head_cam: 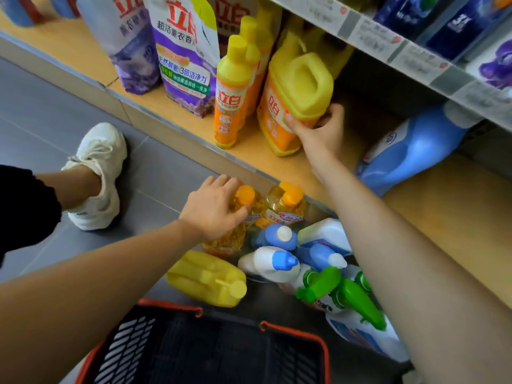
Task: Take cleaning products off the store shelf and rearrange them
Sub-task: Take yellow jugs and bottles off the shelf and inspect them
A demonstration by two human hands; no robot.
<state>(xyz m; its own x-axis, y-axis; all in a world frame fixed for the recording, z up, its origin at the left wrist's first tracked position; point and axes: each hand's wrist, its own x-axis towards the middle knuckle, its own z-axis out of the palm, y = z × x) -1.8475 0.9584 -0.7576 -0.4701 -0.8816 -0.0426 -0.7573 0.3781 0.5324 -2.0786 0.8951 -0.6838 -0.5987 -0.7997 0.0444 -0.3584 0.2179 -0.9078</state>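
Right hand [318, 131], frame centre: grips yellow 立白 jug [299, 84] on shelf [194, 128] | Left hand [213, 209], lower centre: curls round orange-capped bottle [245, 194] on floor [55, 112] | Purple pouch [182, 59], upper left: 立白, 3倍洁净力

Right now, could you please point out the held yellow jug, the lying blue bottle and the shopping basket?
yellow jug [285, 84], head view, on its yellow top beside the handle.
blue bottle [410, 153], head view, on its body.
shopping basket [171, 304], head view, on its orange rim.
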